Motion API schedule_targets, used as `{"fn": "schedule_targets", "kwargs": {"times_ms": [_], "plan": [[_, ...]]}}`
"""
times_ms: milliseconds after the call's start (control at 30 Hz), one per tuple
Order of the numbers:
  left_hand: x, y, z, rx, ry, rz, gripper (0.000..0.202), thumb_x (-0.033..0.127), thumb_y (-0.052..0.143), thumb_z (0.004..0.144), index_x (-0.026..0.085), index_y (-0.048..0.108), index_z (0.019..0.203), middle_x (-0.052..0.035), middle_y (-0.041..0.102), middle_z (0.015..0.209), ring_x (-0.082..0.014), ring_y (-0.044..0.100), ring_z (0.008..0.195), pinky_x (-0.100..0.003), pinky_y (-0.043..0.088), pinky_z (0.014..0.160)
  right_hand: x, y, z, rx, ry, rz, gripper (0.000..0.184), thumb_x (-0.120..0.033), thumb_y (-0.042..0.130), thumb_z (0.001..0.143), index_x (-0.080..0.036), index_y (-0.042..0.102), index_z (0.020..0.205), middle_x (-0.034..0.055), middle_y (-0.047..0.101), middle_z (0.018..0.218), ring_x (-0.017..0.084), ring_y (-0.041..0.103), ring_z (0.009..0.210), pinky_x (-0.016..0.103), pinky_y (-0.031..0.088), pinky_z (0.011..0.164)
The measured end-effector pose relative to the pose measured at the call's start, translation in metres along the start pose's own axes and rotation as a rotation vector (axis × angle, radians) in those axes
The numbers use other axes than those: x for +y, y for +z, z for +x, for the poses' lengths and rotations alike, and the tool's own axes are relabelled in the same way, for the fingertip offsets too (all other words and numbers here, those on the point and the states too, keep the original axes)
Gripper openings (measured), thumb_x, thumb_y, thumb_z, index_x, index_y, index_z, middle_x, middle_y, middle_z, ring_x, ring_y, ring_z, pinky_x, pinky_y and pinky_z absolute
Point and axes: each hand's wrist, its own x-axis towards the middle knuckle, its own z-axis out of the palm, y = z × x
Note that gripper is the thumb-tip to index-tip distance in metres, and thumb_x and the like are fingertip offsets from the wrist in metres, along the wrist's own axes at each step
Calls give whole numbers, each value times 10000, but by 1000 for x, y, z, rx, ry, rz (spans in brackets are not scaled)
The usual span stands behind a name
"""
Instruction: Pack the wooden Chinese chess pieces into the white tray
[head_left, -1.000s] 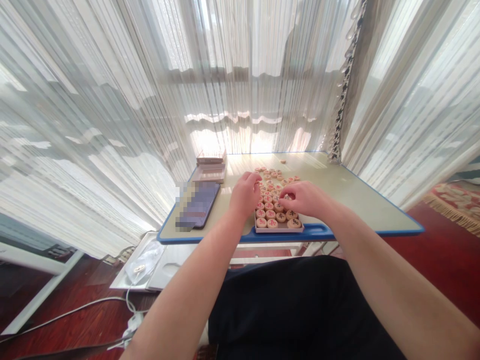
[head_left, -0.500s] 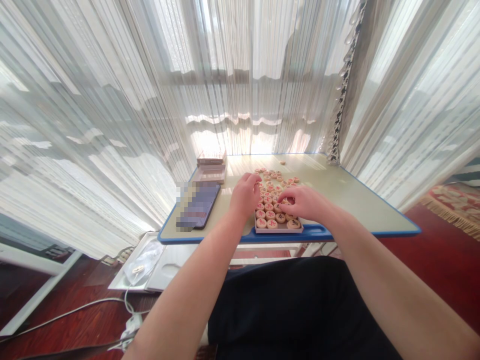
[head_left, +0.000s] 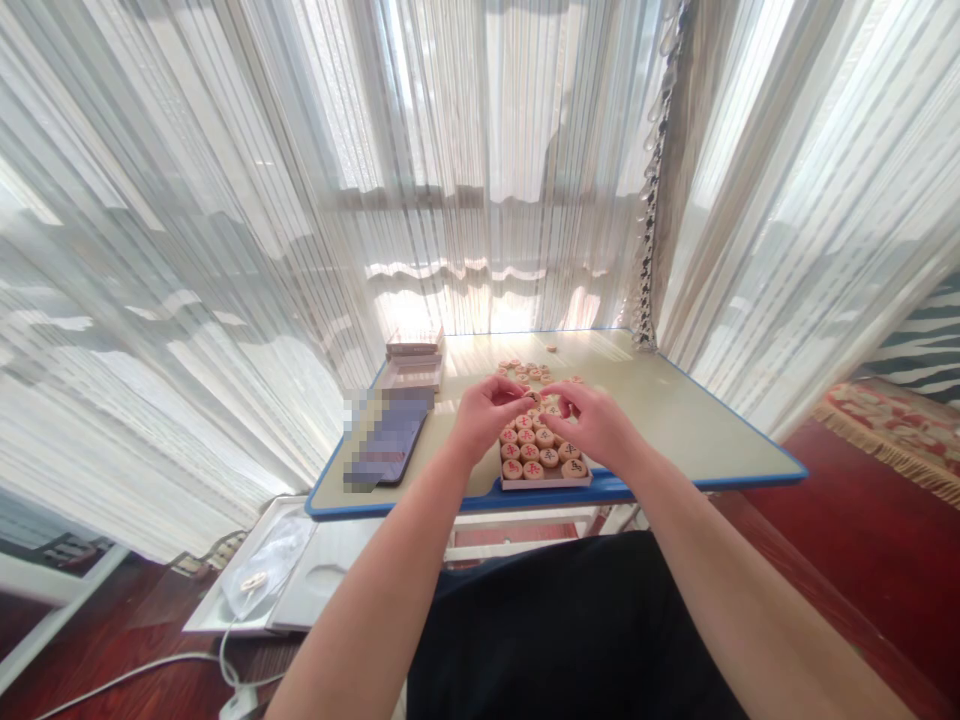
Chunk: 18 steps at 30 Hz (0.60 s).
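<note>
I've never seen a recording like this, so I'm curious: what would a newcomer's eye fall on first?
Probably the shallow tray of round pieces marked in red and black, at the near edge of the table, with the left hand and right hand close together above its far part. Next, perhaps, the bright, sheer curtains behind the table, and the dark phone lying left of the tray.
</note>
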Motion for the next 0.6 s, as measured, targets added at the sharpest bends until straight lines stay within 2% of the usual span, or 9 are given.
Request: {"fn": "schedule_targets", "kwargs": {"times_ms": [100, 200, 433, 500, 600], "plan": [[3, 2, -2, -102, -25, -72, 264, 272, 767, 567, 124, 573, 668, -39, 666, 825, -122, 616, 713, -277, 514, 684, 1, 1, -10, 45, 11, 91, 292, -355, 553, 782, -201, 636, 1016, -8, 557, 655, 135, 505, 612, 258, 414, 626], [4, 5, -4, -183, -25, -40, 255, 265, 763, 581, 123, 599, 716, -35, 657, 791, -131, 621, 727, -286, 518, 698, 1, 5, -19, 69, 39, 163, 264, -327, 555, 775, -202, 640, 990, -15, 538, 640, 130, 499, 597, 251, 418, 608], [10, 8, -11, -233, 21, 72, 268, 260, 691, 675, 145, 614, 904, -69, 670, 904, -161, 640, 780, -293, 530, 692, 1, 14, -34, 180, 130, 244, 244, -312, 576, 734, -185, 619, 937, -22, 506, 622, 129, 490, 586, 253, 427, 587], [11, 8, -12, -205, 111, 178, 205, 205, 633, 711, 157, 621, 910, -72, 667, 932, -171, 634, 836, -316, 527, 748, 2, 13, -38, 181, 121, 248, 223, -299, 576, 731, -186, 613, 920, -7, 526, 658, 141, 503, 621, 268, 440, 615], [9, 7, -12, -63, 324, 449, 179, 90, 563, 686, 177, 631, 827, -56, 653, 954, -182, 597, 940, -356, 479, 878, 3, 10, -44, 133, 67, 226, 183, -276, 578, 730, -203, 617, 893, 26, 564, 757, 179, 532, 747, 314, 457, 723]]}}
